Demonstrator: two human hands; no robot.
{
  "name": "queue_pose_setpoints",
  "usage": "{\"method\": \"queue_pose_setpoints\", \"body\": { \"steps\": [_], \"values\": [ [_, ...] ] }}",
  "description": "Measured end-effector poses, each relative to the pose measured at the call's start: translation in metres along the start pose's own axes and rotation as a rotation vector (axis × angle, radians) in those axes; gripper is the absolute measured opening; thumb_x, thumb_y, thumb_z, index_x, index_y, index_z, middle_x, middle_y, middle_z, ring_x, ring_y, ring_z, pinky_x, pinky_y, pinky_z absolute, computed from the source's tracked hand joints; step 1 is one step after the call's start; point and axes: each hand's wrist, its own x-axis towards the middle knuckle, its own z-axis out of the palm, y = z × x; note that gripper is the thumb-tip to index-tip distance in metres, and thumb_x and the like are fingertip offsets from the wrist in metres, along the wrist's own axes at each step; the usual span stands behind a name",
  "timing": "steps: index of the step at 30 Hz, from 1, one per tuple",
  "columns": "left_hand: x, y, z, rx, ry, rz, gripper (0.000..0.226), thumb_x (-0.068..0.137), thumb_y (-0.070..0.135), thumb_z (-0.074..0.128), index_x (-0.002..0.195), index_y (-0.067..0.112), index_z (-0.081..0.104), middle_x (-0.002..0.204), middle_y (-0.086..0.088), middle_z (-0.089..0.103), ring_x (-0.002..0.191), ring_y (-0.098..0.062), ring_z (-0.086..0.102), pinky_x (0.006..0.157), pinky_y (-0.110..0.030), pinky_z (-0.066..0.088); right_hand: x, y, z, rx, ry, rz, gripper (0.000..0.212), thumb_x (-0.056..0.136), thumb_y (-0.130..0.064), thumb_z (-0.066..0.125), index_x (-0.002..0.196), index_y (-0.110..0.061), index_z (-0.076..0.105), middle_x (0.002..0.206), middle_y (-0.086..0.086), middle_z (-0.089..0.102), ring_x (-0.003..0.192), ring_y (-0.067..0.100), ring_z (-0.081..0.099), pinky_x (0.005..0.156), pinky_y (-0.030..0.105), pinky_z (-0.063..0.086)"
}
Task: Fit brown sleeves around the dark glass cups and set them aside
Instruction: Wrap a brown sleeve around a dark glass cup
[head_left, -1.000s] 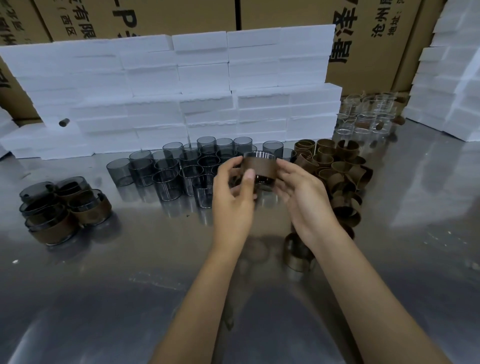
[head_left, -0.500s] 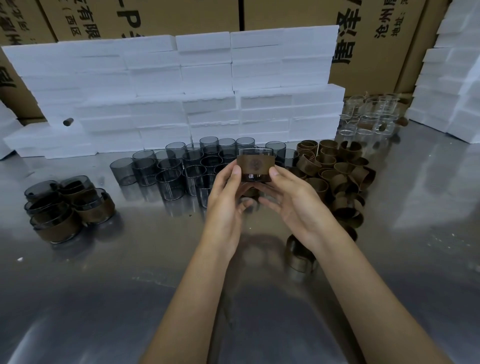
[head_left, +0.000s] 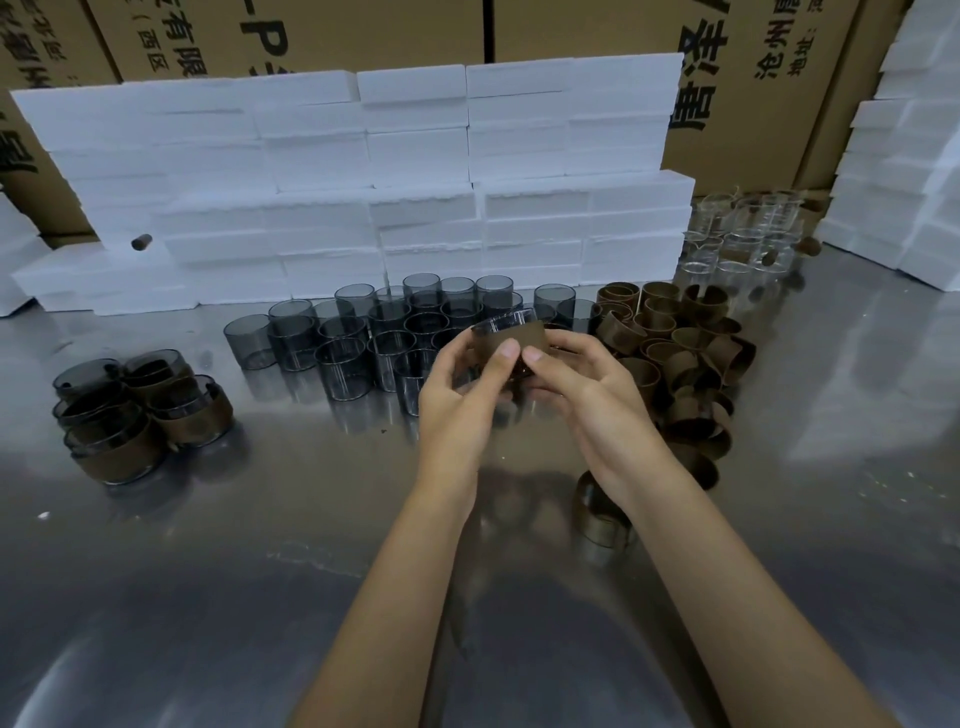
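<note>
You hold one dark glass cup (head_left: 503, 323) up above the steel table (head_left: 260, 545), between both hands. A brown sleeve (head_left: 511, 340) is wrapped around its wall, and the cup's rim shows just above the sleeve. Your left hand (head_left: 460, 400) grips the cup from the left with its fingers curled round the side and its thumb pressed on the front of the sleeve. Your right hand (head_left: 592, 395) grips it from the right in the same way, and the two thumb tips sit just beside each other on the sleeve.

Behind your hands stands a cluster of bare dark cups (head_left: 384, 332), upright on the table. To the right of them lies a heap of loose sleeves (head_left: 680, 353), and one more sleeve (head_left: 597, 514) rests on the table under your right forearm. Well off to the left sits a small group of finished cups (head_left: 140, 410), each with its sleeve on. A wall of white foam blocks (head_left: 363, 197) runs along the back, with cardboard boxes (head_left: 363, 36) behind it and some clear glass cups (head_left: 743, 234) at the far right.
</note>
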Motion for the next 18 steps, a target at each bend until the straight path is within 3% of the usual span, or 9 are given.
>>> {"method": "queue_pose_setpoints", "body": {
  "steps": [3,6,9,14,18],
  "values": [
    [0.0046,0.0045,-0.0025,-0.278,0.035,-0.113,0.023,0.102,0.016,0.059,0.124,0.011,0.06,0.119,-0.015,0.069,0.104,-0.03,0.069,0.094,-0.041,0.058,0.0013,-0.0007,-0.0014,0.008,-0.014,-0.007,0.018,0.094,-0.006,0.069,0.109,-0.015,0.069,0.106,0.011,0.071,0.091,0.019,0.071,0.08,0.028,0.058],
    [0.0051,0.0055,-0.0068,-0.439,-0.035,-0.206,0.024,0.103,0.022,0.052,0.109,0.004,0.066,0.095,-0.013,0.073,0.091,-0.025,0.07,0.088,-0.039,0.057,0.0013,0.0006,-0.001,-0.029,-0.016,-0.018,0.018,0.093,-0.006,0.069,0.109,-0.014,0.068,0.097,0.004,0.068,0.081,0.01,0.068,0.065,0.02,0.054],
    [0.0035,0.007,-0.0075,-0.463,-0.089,-0.22,0.031,0.103,0.032,0.054,0.105,0.005,0.069,0.094,-0.012,0.075,0.082,-0.022,0.072,0.087,-0.038,0.05,0.0007,0.0028,-0.0008,-0.083,-0.054,-0.014,0.024,0.092,-0.013,0.073,0.114,-0.018,0.066,0.104,0.004,0.065,0.091,0.011,0.066,0.067,0.021,0.054],
    [0.0032,0.008,-0.0096,-0.47,-0.115,-0.224,0.04,0.104,0.035,0.052,0.12,0.0,0.063,0.108,-0.019,0.073,0.11,-0.037,0.066,0.093,-0.041,0.052,0.0009,0.0028,-0.0003,-0.132,-0.068,-0.015,0.033,0.089,-0.018,0.076,0.121,-0.019,0.066,0.108,0.004,0.063,0.09,0.009,0.064,0.067,0.02,0.053],
    [0.0008,0.0099,-0.0054,-0.35,-0.126,-0.185,0.054,0.094,0.032,0.064,0.13,-0.007,0.058,0.118,-0.023,0.066,0.103,-0.034,0.068,0.087,-0.041,0.05,0.0003,0.0021,-0.0016,-0.167,-0.069,-0.017,0.033,0.09,-0.018,0.076,0.122,-0.021,0.067,0.108,0.004,0.063,0.089,0.008,0.066,0.07,0.022,0.053]
  ]
}}
